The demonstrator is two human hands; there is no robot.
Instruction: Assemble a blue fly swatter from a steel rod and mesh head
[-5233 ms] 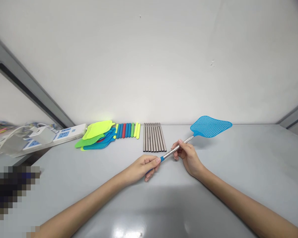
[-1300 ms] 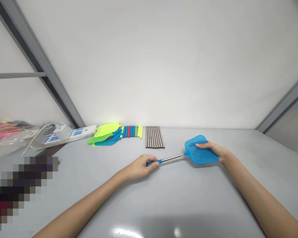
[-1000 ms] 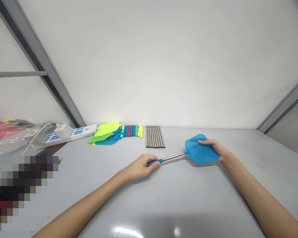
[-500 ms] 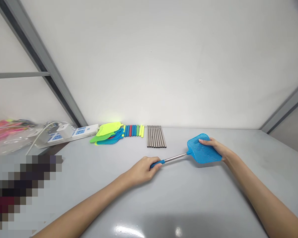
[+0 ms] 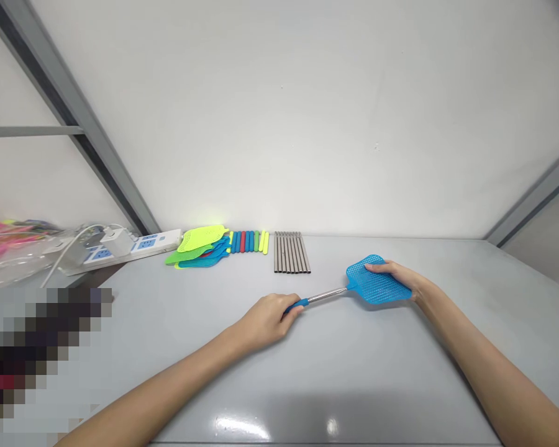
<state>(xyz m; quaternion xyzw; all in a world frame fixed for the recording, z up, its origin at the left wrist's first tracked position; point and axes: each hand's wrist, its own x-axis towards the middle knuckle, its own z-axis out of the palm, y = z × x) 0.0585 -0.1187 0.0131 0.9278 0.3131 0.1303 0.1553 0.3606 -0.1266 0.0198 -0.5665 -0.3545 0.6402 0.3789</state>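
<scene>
A blue fly swatter [image 5: 377, 284] with a metal shaft is held between my two hands, just over the grey table. My left hand [image 5: 272, 318] is closed around its blue grip. At the other end, my right hand [image 5: 398, 276] pinches the perforated paddle, thumb on top and the other fingers hidden beneath. Behind the swatter, several metal tubes [image 5: 292, 253] lie side by side. To their left is a row of coloured grips [image 5: 248, 241] in blue, red, green and yellow. Loose swatter heads [image 5: 201, 239] in yellow, green and blue are piled further left.
A white power strip [image 5: 137, 248] with a plugged-in adapter [image 5: 118, 241] and cable lies at the table's left back. Clear plastic bags [image 5: 16, 254] with pink items sit beyond it. A white wall [image 5: 279, 124] rises behind the table [image 5: 345, 366]. The lower left is pixelated.
The swatter's paddle has tilted a little and shifted slightly left with my right hand. Both hands keep their hold. The whole view has shifted slightly.
</scene>
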